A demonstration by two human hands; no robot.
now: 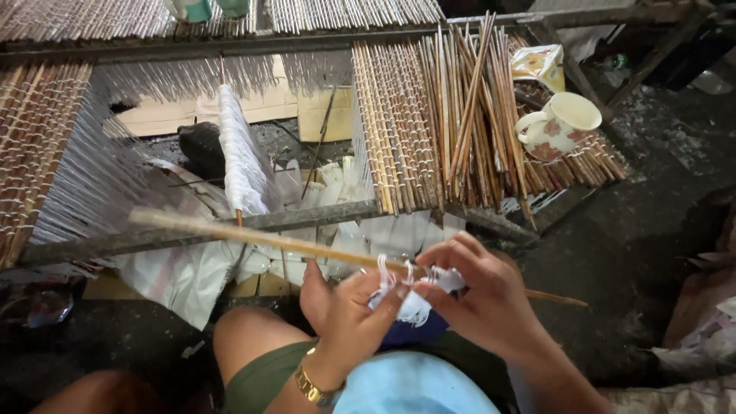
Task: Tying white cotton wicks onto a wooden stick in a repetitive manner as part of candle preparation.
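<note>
White cotton-like thread, a frayed little bundle of it, sits pinched between both hands just above the person's lap. The left hand, with a gold-coloured metal wristwatch on its wrist, closes thumb and forefinger on the near end of the thread; its grip is narrow and holding the strands. The right hand curls over from the other side, fingertips nipped on the same white bundle, so both grips are closed on it.

Just behind the fingers a long, thin, pale bamboo stick runs slantwise from upper left to lower right, passing through the thread and out past the right hand. Whether either hand also bears on the stick I cannot tell.

Beyond lies a rough wooden frame strung with white warp threads. A woven mat of brown bamboo sticks lies on it, with loose brown sticks heaped on top. A cream ceramic mug with a red flower pattern rests on its side on the mat's right edge, near a yellow printed packet.
</note>
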